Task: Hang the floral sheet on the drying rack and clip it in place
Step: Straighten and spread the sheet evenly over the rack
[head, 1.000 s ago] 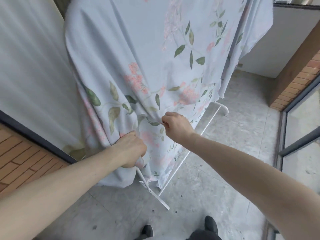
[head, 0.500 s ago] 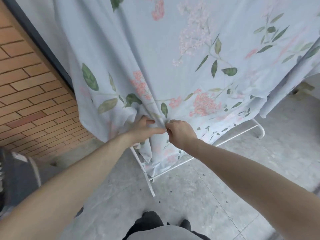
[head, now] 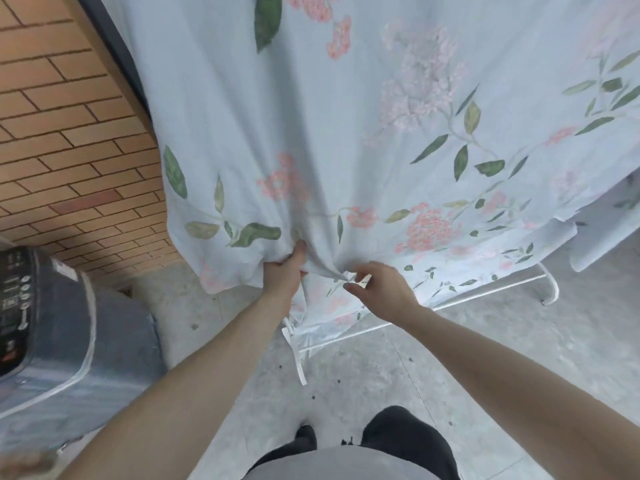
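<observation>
Two hands meet low on one floral sheet (head: 346, 116), which drapes over a white drying rack (head: 485, 296) and hangs almost to the concrete floor (head: 485, 358). The left hand (head: 284, 275) grips a gathered fold, fingers curled into the cloth, thumb lying up along it. Just beside it, the right hand (head: 379, 289) pinches a bunched ridge between thumb and fingertips, the other fingers loosely bent. One grey appliance (head: 52, 341) stands far left by the brick wall (head: 69, 133)
</observation>
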A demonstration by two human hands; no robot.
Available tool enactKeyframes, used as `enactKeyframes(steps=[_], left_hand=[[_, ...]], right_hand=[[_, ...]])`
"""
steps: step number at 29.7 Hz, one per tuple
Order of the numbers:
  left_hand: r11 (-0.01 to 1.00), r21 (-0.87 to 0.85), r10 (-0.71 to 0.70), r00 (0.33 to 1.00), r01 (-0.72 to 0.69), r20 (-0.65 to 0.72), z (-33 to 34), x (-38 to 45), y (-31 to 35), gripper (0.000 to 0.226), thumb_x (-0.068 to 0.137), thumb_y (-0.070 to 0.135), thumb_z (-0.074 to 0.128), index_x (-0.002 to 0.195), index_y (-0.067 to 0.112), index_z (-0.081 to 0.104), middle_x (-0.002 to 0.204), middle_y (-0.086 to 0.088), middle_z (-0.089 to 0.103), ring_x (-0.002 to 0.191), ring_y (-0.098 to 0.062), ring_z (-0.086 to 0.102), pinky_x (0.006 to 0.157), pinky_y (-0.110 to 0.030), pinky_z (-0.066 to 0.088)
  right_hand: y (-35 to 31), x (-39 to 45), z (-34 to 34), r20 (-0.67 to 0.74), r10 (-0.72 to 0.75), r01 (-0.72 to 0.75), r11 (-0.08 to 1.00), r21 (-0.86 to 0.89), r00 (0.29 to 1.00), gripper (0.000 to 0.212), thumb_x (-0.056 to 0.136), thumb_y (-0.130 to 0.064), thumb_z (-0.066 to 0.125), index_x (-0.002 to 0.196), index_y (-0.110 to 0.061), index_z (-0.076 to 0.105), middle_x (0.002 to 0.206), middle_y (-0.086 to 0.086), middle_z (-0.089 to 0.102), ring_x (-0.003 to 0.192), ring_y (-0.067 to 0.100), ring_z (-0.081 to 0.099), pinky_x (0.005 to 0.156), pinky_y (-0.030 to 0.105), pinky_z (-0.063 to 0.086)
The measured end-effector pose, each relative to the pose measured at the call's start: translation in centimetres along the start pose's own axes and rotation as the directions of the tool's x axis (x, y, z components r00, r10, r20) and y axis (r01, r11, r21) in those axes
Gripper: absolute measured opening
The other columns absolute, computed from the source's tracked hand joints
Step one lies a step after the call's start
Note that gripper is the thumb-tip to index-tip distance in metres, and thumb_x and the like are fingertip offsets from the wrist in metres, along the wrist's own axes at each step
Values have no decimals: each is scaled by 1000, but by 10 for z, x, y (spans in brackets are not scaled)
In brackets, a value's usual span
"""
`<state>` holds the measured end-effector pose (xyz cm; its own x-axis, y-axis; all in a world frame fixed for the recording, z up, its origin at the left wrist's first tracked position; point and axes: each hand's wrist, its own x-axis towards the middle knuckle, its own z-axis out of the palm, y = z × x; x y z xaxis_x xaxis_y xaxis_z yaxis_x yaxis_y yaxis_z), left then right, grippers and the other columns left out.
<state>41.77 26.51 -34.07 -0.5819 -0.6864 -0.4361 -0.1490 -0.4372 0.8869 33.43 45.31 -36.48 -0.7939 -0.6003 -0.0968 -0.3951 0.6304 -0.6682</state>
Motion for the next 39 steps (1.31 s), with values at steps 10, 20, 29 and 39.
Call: enactKeyframes(steps=[10,20,29,39], left_hand=[[1000,-26,-16,979,11,-202,19,10,-12,24,91,22,79,103,3,68,107,-15,73,77,-18,68,51,-16,53],[997,-79,-20,904,-15,-428,49,-34,-61,25,91,26,79,110,15,66,97,0,67,77,-15,60,64,-27,52],[996,-10,-79,831,88,-551,31,-44,-69,36,89,28,81,113,11,60,92,4,63,72,-14,57,66,-26,52],[990,-5,-120,824,141,-554,33,-33,-81,35,89,28,82,109,14,56,88,3,61,72,-15,56,78,-34,54]], right_hand=[[66,55,-86,362,519,-501,152,852,774,67,83,-44,83,138,-17,55,134,1,59,102,18,73,67,25,60],[119,73,-126,473,573,-666,181,724,669,81,76,-57,83,134,-9,53,111,-2,63,98,14,73,81,26,63],[124,106,-161,383,430,-483,152,862,818,87,84,-35,85,156,-27,37,124,-5,65,108,5,69,79,17,54],[165,111,-163,362,523,-527,207,824,772,117,72,-47,91,162,-28,18,124,-3,68,93,4,75,65,18,60]])
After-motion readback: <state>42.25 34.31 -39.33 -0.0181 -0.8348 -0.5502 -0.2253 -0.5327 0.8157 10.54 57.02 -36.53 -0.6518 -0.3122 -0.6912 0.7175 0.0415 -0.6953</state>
